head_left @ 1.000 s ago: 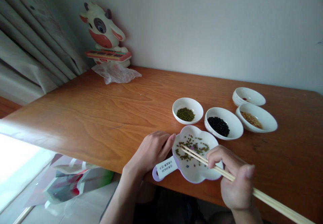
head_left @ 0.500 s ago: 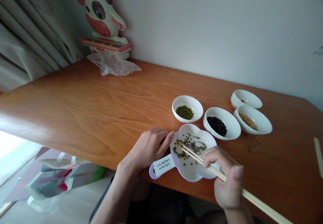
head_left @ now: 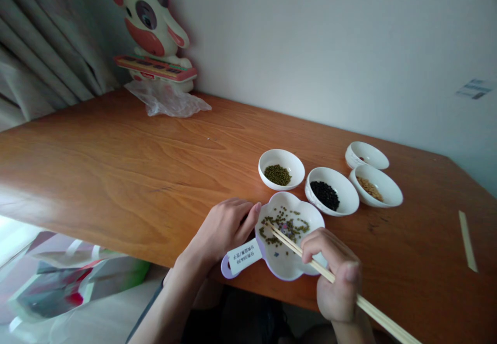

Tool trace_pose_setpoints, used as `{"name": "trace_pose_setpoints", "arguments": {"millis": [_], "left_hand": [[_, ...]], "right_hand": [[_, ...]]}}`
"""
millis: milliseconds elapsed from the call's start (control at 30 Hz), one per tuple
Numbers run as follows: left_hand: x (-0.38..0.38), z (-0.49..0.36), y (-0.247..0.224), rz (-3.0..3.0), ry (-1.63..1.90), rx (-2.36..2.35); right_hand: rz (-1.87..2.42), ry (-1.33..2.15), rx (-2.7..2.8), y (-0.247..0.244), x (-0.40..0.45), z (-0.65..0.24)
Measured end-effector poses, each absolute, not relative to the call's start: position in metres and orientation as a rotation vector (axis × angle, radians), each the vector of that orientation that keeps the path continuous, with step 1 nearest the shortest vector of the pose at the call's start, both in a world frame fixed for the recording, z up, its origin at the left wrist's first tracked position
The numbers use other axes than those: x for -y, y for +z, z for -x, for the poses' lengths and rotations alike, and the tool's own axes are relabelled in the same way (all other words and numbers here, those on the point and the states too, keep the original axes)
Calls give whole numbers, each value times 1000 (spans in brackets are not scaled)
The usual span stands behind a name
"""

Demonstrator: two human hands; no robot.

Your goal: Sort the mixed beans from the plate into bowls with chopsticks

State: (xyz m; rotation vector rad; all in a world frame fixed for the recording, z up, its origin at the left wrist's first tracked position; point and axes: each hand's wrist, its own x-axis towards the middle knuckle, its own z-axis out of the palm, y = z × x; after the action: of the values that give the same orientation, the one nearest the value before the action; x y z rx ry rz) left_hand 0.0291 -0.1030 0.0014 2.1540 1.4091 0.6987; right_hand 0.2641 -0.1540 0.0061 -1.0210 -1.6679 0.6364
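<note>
Head view: one lilac-rimmed, flower-shaped dish (head_left: 289, 269), near table edge, white label on handle (head_left: 226, 267); holds scattered mung beans (head_left: 302, 228). Right hand (head_left: 337, 277): pinching one pair of wooden chopsticks (head_left: 378, 314), tips among the beans. Left hand (head_left: 227, 227): fingers curled beside the dish, thumb at its rim; whether it grips, cannot tell. Beyond the dish, four white bowls: mung-bean bowl (head_left: 296, 168); black-bean bowl (head_left: 349, 199), to its right; bowl of tan pieces (head_left: 390, 191), farther right; rear bowl (head_left: 373, 156), small reddish contents.
</note>
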Motion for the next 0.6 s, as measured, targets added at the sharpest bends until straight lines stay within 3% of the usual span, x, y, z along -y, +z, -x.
{"name": "trace_pose_setpoints", "arguments": {"millis": [600], "left_hand": [[102, -28, 1, -2111, 648, -1406]], "right_hand": [[988, 674, 1665, -7, 156, -269]]}}
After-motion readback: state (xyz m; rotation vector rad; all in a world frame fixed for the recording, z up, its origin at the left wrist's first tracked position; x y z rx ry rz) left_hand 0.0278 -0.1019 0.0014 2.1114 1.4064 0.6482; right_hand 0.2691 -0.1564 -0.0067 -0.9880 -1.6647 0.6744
